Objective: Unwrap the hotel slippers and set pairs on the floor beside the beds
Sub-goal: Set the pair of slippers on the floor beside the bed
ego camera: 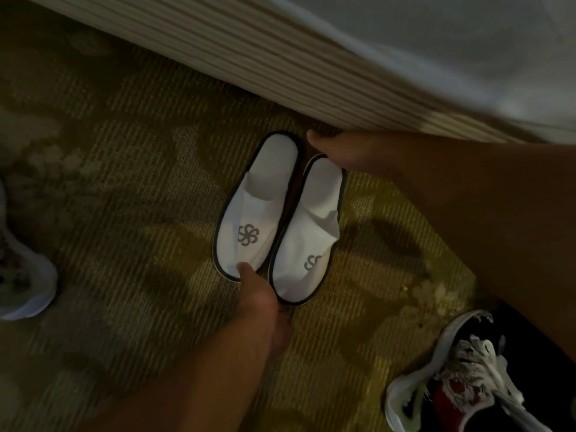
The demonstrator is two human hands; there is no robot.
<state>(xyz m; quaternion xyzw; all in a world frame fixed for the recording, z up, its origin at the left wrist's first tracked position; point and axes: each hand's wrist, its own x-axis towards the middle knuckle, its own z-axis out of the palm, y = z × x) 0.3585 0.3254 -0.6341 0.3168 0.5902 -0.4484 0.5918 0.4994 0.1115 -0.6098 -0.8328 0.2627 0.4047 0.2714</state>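
Head view: a sneaker (461,369) sits lower right. Mid-frame, the left hand (261,304) touches the toe of one slipper (261,207). The right hand (336,151) is at the heel of the other slipper (308,238), likely squaring the pair. Whether either hand pinches is too dim to tell. Both slippers lie on patterned carpet (124,182), just beside the striped bed skirt (249,48) across the upper frame.

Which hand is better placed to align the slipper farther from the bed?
Right: the right hand rests at the heel of that slipper; the left hand touches the other slipper at its toe.
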